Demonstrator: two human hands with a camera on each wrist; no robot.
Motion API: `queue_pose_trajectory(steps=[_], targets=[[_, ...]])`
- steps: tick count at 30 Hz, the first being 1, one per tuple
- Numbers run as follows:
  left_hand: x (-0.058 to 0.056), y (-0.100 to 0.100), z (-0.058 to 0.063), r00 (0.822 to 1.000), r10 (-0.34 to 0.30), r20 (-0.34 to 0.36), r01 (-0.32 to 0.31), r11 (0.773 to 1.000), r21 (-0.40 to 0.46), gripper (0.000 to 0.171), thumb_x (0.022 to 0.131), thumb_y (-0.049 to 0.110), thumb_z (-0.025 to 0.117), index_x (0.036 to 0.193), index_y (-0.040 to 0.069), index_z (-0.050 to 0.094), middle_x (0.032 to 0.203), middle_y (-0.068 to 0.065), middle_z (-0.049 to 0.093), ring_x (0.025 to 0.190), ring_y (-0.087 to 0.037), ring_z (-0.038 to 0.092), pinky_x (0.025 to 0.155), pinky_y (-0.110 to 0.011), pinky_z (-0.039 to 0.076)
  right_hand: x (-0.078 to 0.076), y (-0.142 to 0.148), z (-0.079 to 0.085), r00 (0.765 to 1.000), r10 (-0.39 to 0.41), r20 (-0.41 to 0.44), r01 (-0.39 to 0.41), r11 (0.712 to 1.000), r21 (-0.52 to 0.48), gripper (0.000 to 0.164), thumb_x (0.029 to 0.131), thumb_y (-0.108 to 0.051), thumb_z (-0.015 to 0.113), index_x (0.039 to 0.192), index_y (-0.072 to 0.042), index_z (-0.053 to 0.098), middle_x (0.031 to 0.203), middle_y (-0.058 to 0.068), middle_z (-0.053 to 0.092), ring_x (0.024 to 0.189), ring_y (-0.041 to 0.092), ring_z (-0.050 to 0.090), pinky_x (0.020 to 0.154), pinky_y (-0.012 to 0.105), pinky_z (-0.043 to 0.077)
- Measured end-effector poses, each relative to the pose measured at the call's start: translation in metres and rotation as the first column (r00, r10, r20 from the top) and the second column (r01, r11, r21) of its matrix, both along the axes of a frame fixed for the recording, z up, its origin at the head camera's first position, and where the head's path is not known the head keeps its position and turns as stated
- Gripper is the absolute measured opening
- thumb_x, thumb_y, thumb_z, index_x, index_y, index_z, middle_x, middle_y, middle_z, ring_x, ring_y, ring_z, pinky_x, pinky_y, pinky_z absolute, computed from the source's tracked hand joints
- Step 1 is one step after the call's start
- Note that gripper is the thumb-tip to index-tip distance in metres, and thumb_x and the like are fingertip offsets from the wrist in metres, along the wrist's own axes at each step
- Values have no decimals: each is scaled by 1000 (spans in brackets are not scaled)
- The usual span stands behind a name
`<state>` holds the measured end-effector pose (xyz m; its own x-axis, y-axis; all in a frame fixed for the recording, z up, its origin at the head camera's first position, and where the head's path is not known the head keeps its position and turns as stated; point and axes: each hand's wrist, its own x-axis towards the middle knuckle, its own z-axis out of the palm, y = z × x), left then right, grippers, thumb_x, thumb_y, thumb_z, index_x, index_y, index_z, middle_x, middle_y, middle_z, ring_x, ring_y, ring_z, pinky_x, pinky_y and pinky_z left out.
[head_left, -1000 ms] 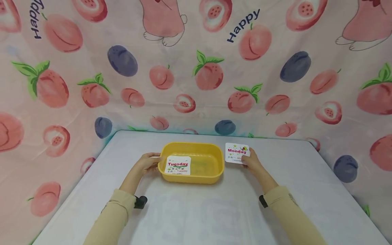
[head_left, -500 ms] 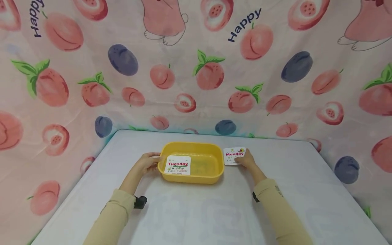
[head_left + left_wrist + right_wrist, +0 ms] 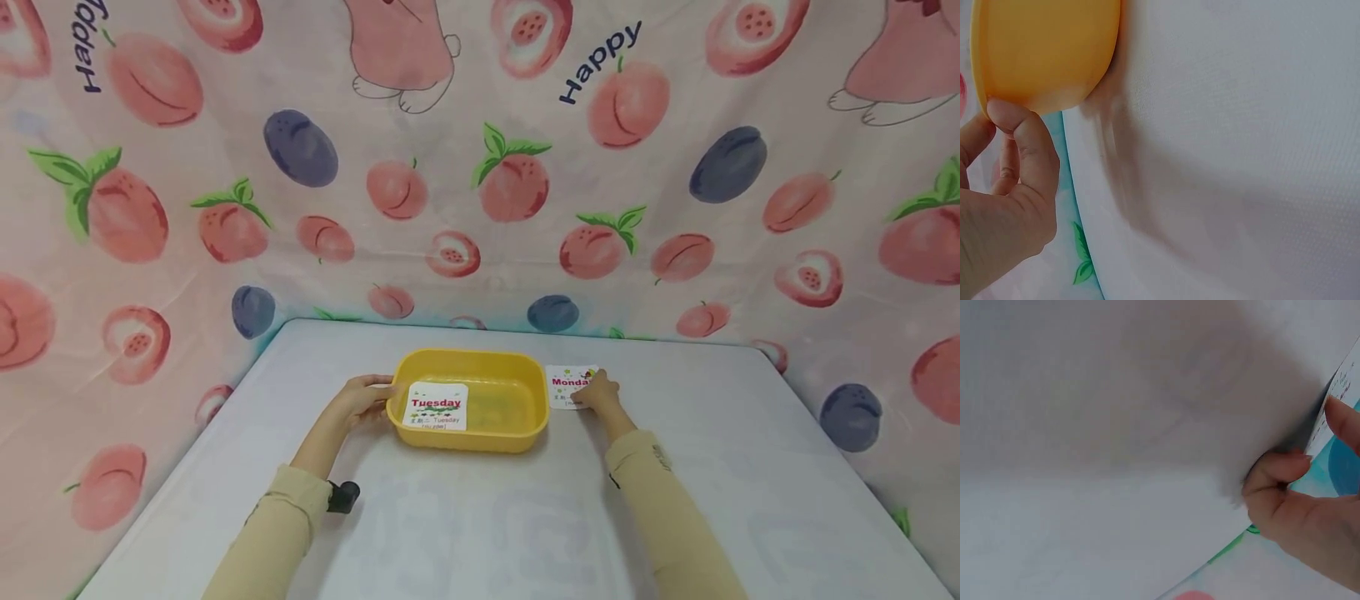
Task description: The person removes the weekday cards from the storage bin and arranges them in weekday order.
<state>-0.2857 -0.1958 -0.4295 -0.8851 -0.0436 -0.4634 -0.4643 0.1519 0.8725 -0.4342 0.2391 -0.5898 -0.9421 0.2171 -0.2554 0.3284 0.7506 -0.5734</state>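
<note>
A yellow plastic basin [image 3: 504, 407] stands on the white table. Its left end rim is pinched between the thumb and fingers of my left hand [image 3: 362, 400], and the left wrist view shows the fingertips [image 3: 1007, 115] right at that rim. Inside the basin, on the left, lies a white card printed "Tuesday" [image 3: 435, 408]. A second white card, printed "Monday" [image 3: 564, 380], is close beside the basin's right end, low over the table. My right hand [image 3: 603, 398] holds this card by its right side, thumb on the printed face, other fingers at the edge and partly hidden.
The white tabletop [image 3: 480, 525] spreads in front of the basin. Behind it hangs a pink curtain [image 3: 510, 275] with peaches and plums, close along the table's back edge. A black wrist strap [image 3: 343, 497] sits at the left sleeve.
My right hand has carried the "Monday" card left and down, from apart to right beside the basin. The left hand, basin and "Tuesday" card have stayed put.
</note>
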Motion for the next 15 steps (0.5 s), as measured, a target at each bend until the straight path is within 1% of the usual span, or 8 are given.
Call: queue_pose_trajectory(steps=[2,4,6,7,9,10,11,15], targets=[[0,1,1,1000,-1,5,1,1000,-5,46,94,12,58,136,1,44,107,-12,55,70,-10,55,58,-17,50,24,-13,34,999,-21,43,19,999,42,95,78,-35,75,143,6,19,128,37,29,115,46,39,95,51,43],[0,2,2,1000,-2,11,2,1000,-8,46,94,12,57,136,1,44,109,-13,55,71,-10,54,59,-17,50,54,-27,74,998,-38,59,33,996,80,85,79,-34,74,137,7,27,127,37,29,117,49,36,95,56,41],[0,2,2,1000,0,13,0,1000,-9,46,94,13,58,136,1,44,110,-13,54,71,-11,54,59,-17,50,85,-42,114,993,-26,113,16,996,93,82,85,-32,68,139,9,23,133,39,22,124,52,27,102,59,35],[0,2,2,1000,3,13,-3,1000,-7,46,94,12,58,136,1,44,109,-13,55,71,-11,54,59,-18,50,96,-47,126,994,-20,109,9,995,101,79,86,-32,65,138,9,22,134,40,21,125,52,26,103,58,34],[0,1,2,1000,7,9,-7,1000,-4,45,94,12,58,136,1,45,106,-12,55,70,-10,54,59,-18,50,112,-54,143,994,-10,111,0,995,95,77,89,-30,60,139,10,18,136,40,18,127,52,23,106,58,31],[0,1,2,1000,8,8,-8,1000,-1,45,94,12,58,136,1,44,105,-11,55,69,-10,54,59,-18,50,116,-56,147,994,-8,112,-3,996,93,76,90,-29,58,140,10,16,136,39,18,127,52,23,106,57,30],[0,1,2,1000,7,6,-7,1000,-1,46,94,12,58,136,1,44,104,-11,56,69,-10,54,59,-18,49,118,-57,149,994,-8,113,-1,996,84,75,91,-28,56,140,10,15,136,39,17,127,51,22,108,56,29],[0,0,1,1000,11,8,-11,1000,-2,45,94,13,58,135,1,45,103,-11,56,67,-10,53,59,-18,49,115,-52,151,990,0,139,-2,1000,15,81,89,-29,60,143,9,12,139,39,13,128,54,18,110,60,23]])
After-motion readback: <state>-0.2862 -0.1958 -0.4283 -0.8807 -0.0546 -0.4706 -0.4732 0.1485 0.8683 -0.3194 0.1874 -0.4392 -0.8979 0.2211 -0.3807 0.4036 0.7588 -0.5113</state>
